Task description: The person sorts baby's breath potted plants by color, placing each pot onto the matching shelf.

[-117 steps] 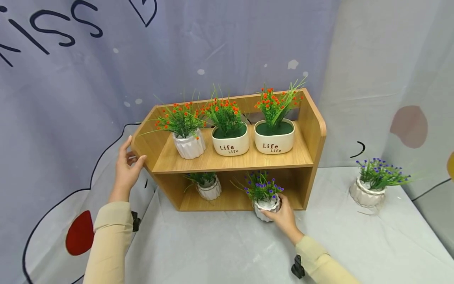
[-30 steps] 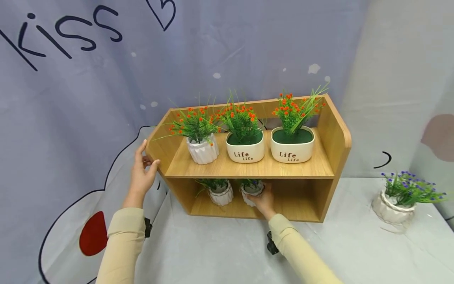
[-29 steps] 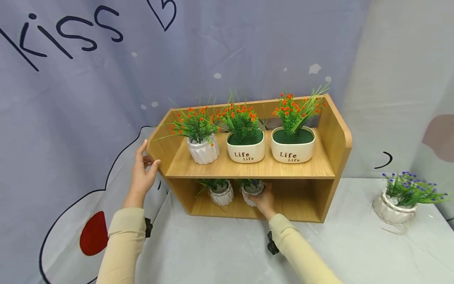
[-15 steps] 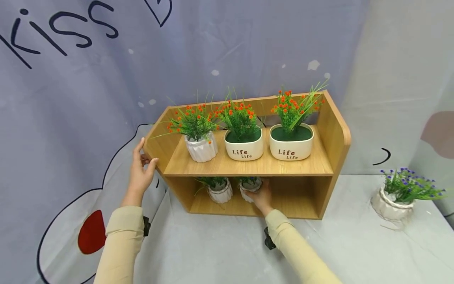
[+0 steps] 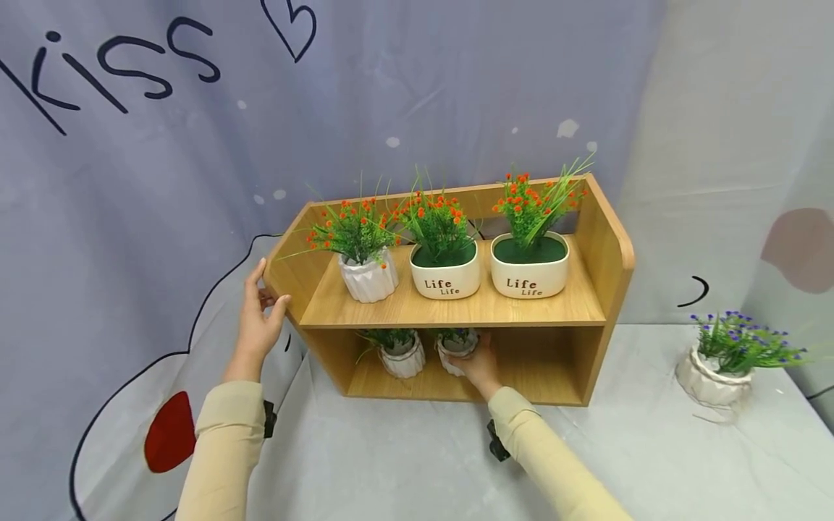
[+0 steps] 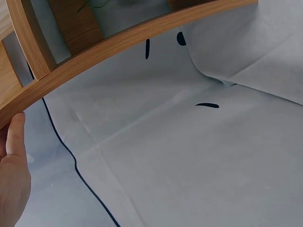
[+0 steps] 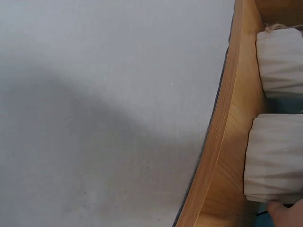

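Observation:
My right hand point(image 5: 481, 367) holds a white ribbed flowerpot point(image 5: 454, 351) with purple flowers on the lower board of a two-tier wooden shelf point(image 5: 456, 313). The upper board hides most of its blooms. Close to its left stands a similar white pot point(image 5: 402, 359) with green leaves. In the right wrist view, my fingertips touch the side of the held pot point(image 7: 274, 158), and the other pot point(image 7: 281, 64) sits a small gap away. My left hand point(image 5: 257, 325) grips the edge of the shelf's left side panel, thumb in front; the left wrist view shows my thumb point(image 6: 16, 135) against the wood.
On the upper board stand a white ribbed pot point(image 5: 369, 278) and two oval "Life" pots point(image 5: 446, 281), all with orange flowers. Another purple-flowered pot point(image 5: 712, 380) is on the grey tabletop point(image 5: 404, 456) at the right. A printed curtain point(image 5: 417, 87) hangs behind.
Since the earliest frame, my right hand has moved the purple-flowered pot left and inward, from the shelf's front edge to beside the other lower pot. Over the last second, only the head view shifts slightly.

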